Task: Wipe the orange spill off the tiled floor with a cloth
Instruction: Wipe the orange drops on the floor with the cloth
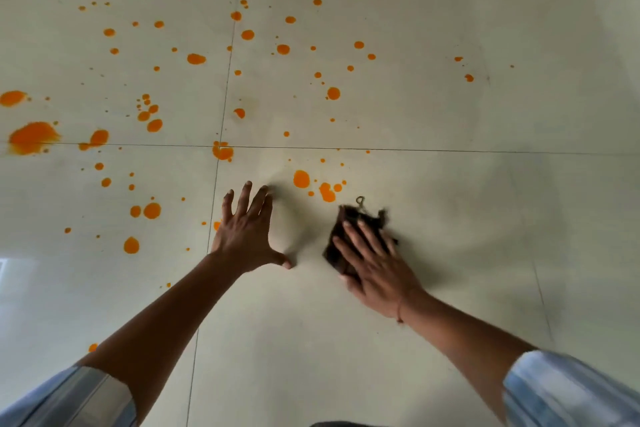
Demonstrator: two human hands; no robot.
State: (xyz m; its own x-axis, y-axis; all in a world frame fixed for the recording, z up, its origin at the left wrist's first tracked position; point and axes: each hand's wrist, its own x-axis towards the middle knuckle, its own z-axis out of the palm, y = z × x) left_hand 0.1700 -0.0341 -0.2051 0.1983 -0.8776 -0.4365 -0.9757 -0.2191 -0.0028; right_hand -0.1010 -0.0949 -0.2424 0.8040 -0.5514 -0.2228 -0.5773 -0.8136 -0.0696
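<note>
Pale floor tiles [450, 107] carry scattered orange spill [33, 137]. My right hand [375, 270] presses flat, fingers spread, on a dark cloth [346, 236]; my left hand [247, 234] rests splayed, empty, beside it.

Orange spill [300, 179], cream floor [485, 218], seemingly dark-brown cloth [349, 218].

Our right hand [375, 267] lies flat on the cloth [353, 236], which lies on the floor [485, 218]. Our left hand [247, 232] rests spread on the floor just left of it. The spill [301, 179] dots the tiles ahead and leftward; its nearest drops lie just beyond the cloth.
</note>
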